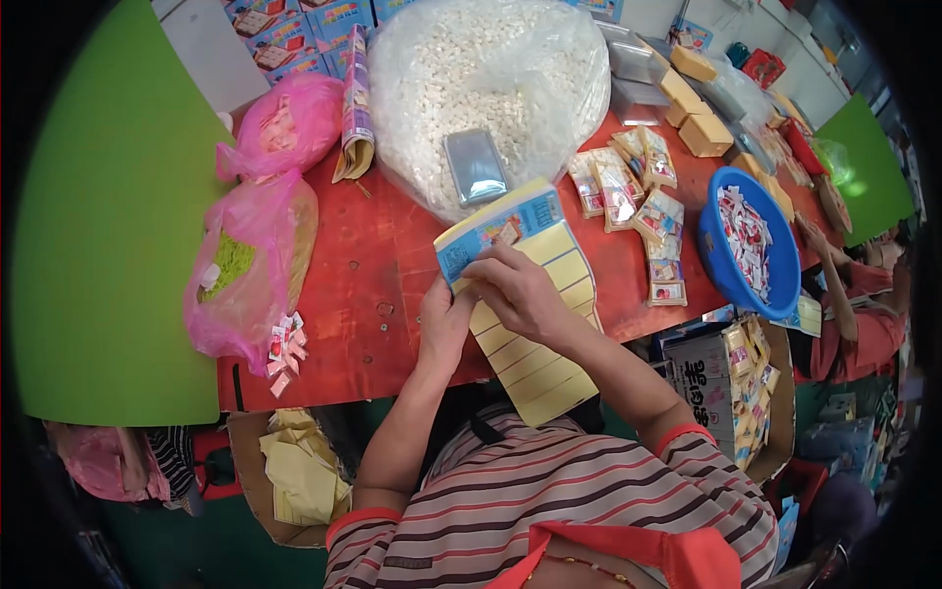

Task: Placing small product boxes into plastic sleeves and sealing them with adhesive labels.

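Observation:
A long yellow sticker sheet [546, 365] with dark cross lines lies tilted in front of me, its lower end near my lap. Across its far end runs a blue printed label [535, 218]. My left hand [444, 324] is closed on the sheet's left edge. My right hand [525, 294] is closed over the sheet, fingers pinched at the label's lower left corner; whether the corner is lifted is hidden. Just beyond the sheet, a clear plastic box [477, 167] rests on a large clear bag [392, 108] full of small white pieces.
Pink bags [257, 211] sit left on the red table [363, 344], before a green panel [108, 245]. To the right are small packets [618, 191] and a blue basin [719, 257] of sachets. Cartons [285, 535] stand below the table edge. Another person's arm [839, 294] is far right.

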{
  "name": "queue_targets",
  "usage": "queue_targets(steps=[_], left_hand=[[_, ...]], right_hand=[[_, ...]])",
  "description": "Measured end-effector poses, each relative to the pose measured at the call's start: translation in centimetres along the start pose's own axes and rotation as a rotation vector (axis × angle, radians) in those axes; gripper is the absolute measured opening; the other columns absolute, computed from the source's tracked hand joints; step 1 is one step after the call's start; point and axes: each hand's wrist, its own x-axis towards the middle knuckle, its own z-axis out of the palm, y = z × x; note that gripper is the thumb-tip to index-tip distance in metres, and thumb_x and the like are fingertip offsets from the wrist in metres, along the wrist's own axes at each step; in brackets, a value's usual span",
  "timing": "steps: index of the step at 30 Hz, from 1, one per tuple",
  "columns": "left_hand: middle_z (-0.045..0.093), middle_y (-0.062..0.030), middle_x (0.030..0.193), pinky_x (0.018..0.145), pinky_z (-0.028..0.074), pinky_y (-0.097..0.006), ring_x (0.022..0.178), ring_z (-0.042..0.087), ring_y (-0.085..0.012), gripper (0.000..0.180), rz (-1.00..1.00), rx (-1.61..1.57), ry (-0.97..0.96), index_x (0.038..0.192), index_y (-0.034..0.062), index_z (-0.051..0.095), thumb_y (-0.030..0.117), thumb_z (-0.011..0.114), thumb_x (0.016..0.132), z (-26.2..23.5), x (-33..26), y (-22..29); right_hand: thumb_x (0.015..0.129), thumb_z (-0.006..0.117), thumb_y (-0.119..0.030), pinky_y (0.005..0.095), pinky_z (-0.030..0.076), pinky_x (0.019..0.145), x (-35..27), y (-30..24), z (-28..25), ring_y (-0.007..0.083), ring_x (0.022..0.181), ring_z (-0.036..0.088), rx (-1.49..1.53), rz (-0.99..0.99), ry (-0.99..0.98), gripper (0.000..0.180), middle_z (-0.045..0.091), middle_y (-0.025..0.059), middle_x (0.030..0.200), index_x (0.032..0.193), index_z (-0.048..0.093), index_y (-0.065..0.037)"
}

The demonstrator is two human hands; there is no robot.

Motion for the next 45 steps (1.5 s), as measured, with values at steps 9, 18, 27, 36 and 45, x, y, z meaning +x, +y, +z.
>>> queue_targets(steps=[9,18,27,36,45], left_hand=[[0.062,-0.0043,0.083,0.058,0.049,-0.024,0.066,0.057,-0.0100,0.021,-0.130,0.005,-0.229,0.100,-0.0010,0.062,0.013,0.049,0.090,-2.5,-1.4,0.8],[0.062,-0.0060,0.080,0.064,0.050,-0.026,0.069,0.059,-0.0133,0.021,-0.202,0.038,-0.322,0.095,-0.0024,0.062,0.009,0.049,0.083,-2.0,-1.3,0.6],[0.063,-0.0083,0.080,0.065,0.050,-0.028,0.067,0.062,-0.0165,0.025,-0.275,0.021,-0.346,0.099,-0.0050,0.061,0.007,0.047,0.081,-2.0,-1.4,1.0],[0.063,-0.0105,0.079,0.065,0.050,-0.027,0.068,0.064,-0.0177,0.024,-0.287,0.023,-0.378,0.099,-0.0057,0.061,0.007,0.049,0.083,-2.2,-1.2,0.3],[0.064,-0.0114,0.080,0.066,0.049,-0.028,0.070,0.064,-0.0172,0.023,-0.253,-0.053,-0.369,0.098,-0.0058,0.061,0.014,0.052,0.090,-1.8,-1.4,-0.6]], right_hand=[[0.077,0.069,-0.006,0.0363,0.045,0.071,-0.4,-0.3,0.9,0.0270,0.082,0.059,-0.103,-0.064,-0.066,0.017,0.059,0.0077,0.089,0.092,0.063,-0.006],[0.073,0.071,-0.007,0.0360,0.047,0.072,-1.6,-0.2,0.5,0.0253,0.079,0.060,-0.263,-0.149,-0.053,0.016,0.058,0.0066,0.086,0.086,0.061,-0.006],[0.074,0.065,-0.009,0.0389,0.048,0.067,-1.7,-0.2,0.1,0.0289,0.074,0.058,-0.100,-0.072,-0.053,0.011,0.053,0.0095,0.078,0.078,0.055,-0.005],[0.076,0.065,-0.005,0.0369,0.049,0.070,-1.9,0.1,0.1,0.0289,0.081,0.060,-0.210,-0.089,-0.209,0.013,0.058,0.0100,0.088,0.086,0.058,-0.004],[0.082,0.061,0.000,0.0359,0.050,0.069,-2.1,1.0,0.4,0.0298,0.080,0.062,0.071,0.073,-0.010,0.007,0.059,0.0117,0.088,0.087,0.057,-0.002]])
